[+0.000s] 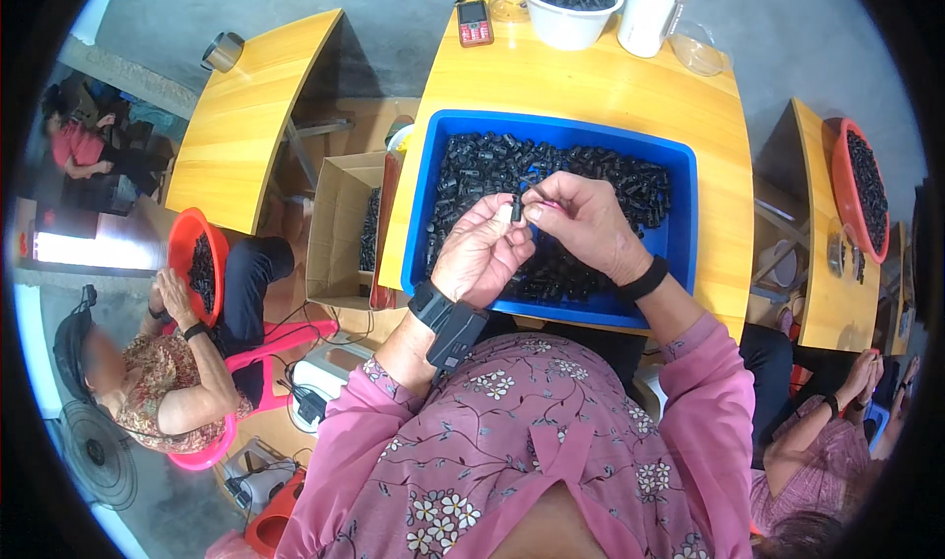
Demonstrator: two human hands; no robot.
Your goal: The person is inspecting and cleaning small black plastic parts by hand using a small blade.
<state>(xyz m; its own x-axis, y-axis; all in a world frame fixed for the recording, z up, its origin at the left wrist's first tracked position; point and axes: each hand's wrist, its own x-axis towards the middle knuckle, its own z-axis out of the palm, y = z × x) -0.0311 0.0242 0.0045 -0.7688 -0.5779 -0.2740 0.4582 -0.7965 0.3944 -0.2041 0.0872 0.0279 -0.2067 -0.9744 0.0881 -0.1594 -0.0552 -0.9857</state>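
Over the blue tray (pixel 691 249), my two hands meet with their fingertips close together. Between the thumb and fingers of my left hand (pixel 480 252) is a small black plastic part (pixel 517 208). My right hand (pixel 598 230) is closed in a pinch right beside that part. Something thin with a pinkish-red bit shows at its fingers, too small to make out. Many loose black parts (pixel 487 165), short and tube-like, fill the tray beneath both hands.
The yellow table (pixel 591 85) also bears a white tub (pixel 571 30) of black parts, a red phone (pixel 474 24), a white jug (pixel 650 13) and a clear bowl (pixel 697 52). A cardboard box (pixel 335 229) stands left. People work at both sides with orange basins (pixel 182 234).
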